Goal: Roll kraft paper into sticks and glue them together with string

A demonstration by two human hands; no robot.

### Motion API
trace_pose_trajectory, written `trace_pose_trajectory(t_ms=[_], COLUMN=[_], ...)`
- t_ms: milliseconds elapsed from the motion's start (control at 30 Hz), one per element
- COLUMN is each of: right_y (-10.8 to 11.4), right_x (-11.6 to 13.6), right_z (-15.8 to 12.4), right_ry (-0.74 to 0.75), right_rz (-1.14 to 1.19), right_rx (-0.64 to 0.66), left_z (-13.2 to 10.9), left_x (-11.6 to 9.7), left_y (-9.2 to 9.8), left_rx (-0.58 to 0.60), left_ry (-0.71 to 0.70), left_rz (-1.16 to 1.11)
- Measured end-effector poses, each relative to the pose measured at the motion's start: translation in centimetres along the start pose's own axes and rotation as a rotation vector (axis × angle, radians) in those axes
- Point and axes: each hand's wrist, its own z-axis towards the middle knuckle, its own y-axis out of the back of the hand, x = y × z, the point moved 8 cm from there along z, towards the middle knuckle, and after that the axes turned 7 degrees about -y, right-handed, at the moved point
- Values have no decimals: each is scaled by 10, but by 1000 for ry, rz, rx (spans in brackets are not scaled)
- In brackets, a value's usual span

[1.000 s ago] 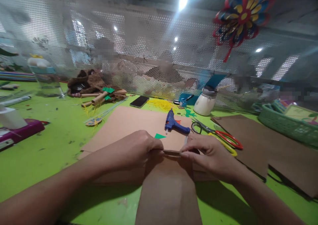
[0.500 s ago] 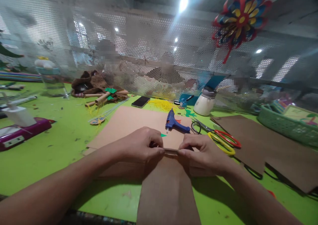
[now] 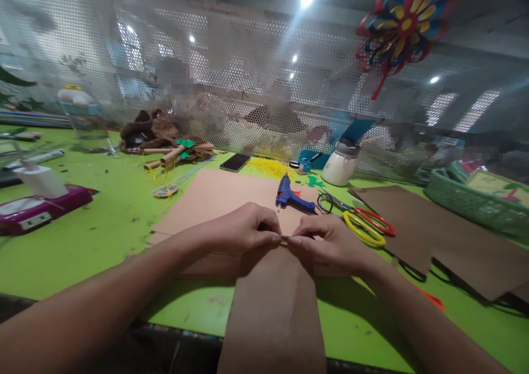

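Note:
A long strip of brown paper [image 3: 273, 313] runs from the stacked sheets down over the table's near edge. My left hand [image 3: 256, 228] pinches its far end, which is folded or rolled over, between thumb and fingers. From the other side my right hand [image 3: 326, 239] pinches the same end, thumb close to the left thumb. Both wrists rest over a stack of light brown paper sheets [image 3: 206, 198]. A blue glue gun [image 3: 291, 195] lies on the stack just beyond my hands. Scissors with yellow and red handles [image 3: 366, 225] lie beside my right hand.
Brown paper bags [image 3: 413, 220] and a green basket [image 3: 475, 203] stand to the right. At the back are a phone [image 3: 235, 162], yellow shreds [image 3: 268, 168], and a white jar [image 3: 341, 164]. A purple power strip [image 3: 45, 211] lies left. A perforated screen [image 3: 231, 76] rises behind.
My hands have moved closer together along the folded end, so less of it shows between the thumbs. The camera view has shifted slightly.

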Motion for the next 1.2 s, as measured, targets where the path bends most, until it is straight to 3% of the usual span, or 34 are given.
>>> trace_pose_trajectory(t_ms=[233,400,633,800,1200], right_y=[0,0,-3,1,12], right_x=[-3,-18,-39,-37,-43], right_z=[0,0,1,0,0], right_ry=[-6,-156,-301,-294,-351], right_rz=[-36,55,284,389,410], right_rx=[8,-13,6,96,35], left_z=[-2,-5,-6,-6,-14], left_x=[16,16,28,29,38], left_y=[1,0,0,-2,-17], left_rx=[98,177,206,193,76], left_ry=[39,-17,35,61,227], left_rz=[-23,-58,-70,-226,-732])
